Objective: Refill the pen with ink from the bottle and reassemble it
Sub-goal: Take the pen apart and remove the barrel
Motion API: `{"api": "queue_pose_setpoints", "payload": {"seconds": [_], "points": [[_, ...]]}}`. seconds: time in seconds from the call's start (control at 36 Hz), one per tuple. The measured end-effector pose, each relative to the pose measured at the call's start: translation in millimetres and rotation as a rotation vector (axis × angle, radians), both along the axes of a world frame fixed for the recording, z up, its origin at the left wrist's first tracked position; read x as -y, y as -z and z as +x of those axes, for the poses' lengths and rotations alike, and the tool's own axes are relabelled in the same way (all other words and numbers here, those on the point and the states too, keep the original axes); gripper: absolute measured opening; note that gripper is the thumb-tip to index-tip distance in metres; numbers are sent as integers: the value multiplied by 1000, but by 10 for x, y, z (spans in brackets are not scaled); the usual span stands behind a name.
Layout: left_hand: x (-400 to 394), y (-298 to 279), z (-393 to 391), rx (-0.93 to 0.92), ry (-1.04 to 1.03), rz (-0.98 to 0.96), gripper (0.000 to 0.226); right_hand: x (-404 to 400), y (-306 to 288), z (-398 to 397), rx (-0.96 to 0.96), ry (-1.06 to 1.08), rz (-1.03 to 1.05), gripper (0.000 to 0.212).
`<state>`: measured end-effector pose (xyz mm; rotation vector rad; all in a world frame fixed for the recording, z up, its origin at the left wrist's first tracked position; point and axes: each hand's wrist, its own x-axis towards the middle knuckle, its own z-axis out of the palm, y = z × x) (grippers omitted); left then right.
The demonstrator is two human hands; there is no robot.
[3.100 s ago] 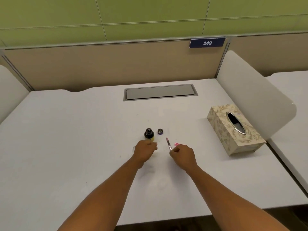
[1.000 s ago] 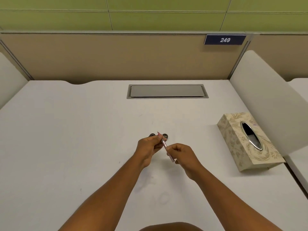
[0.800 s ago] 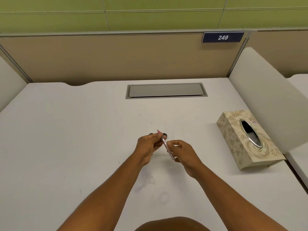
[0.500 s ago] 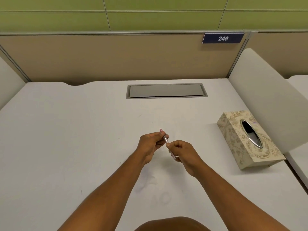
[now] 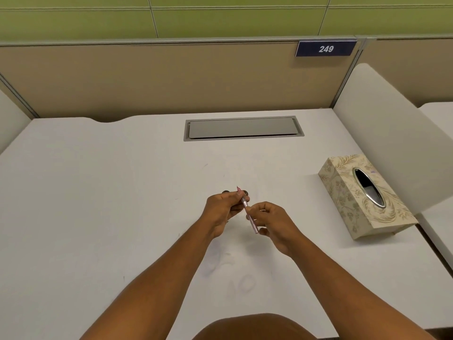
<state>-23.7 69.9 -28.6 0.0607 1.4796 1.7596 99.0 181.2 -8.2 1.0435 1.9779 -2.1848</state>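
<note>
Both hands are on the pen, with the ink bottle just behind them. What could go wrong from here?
1. The ink bottle and its cap sit almost hidden just behind the left hand; a knuckle could likely nudge the bottle and spill it if it is uncapped.
2. The pen is held only in fingertip pinches by the left hand and right hand, nib away; twisting may slip it, dripping ink on the white desk.
</note>
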Motion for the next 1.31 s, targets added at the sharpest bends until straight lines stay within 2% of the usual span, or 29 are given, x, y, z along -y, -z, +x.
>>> {"api": "queue_pose_setpoints", "payload": {"seconds": [0.06, 0.28, 0.67, 0.89, 1.03, 1.22, 1.31], "points": [[13, 5, -5, 1, 1, -6, 26, 5, -26, -7, 23, -10, -7, 34], [52, -25, -7, -7, -1, -33, 21, 90, -46, -31, 99, -43, -4, 24], [91, -84, 59, 14, -38, -32, 15, 102, -10, -1, 43, -15, -44, 24], [120, -84, 82, 35, -58, -28, 13, 108, 51, 41, 9, -2, -48, 15], [125, -87, 127, 38, -54, -25, 13, 121, 31, 47, 0, -18, -139, 28], [136, -79, 165, 49, -58, -24, 11, 149, 58, 65, 19, 3, -122, 24], [142, -79, 185, 51, -54, -17, 11, 142, 53, 92, 12, 4, -194, 26]]}}
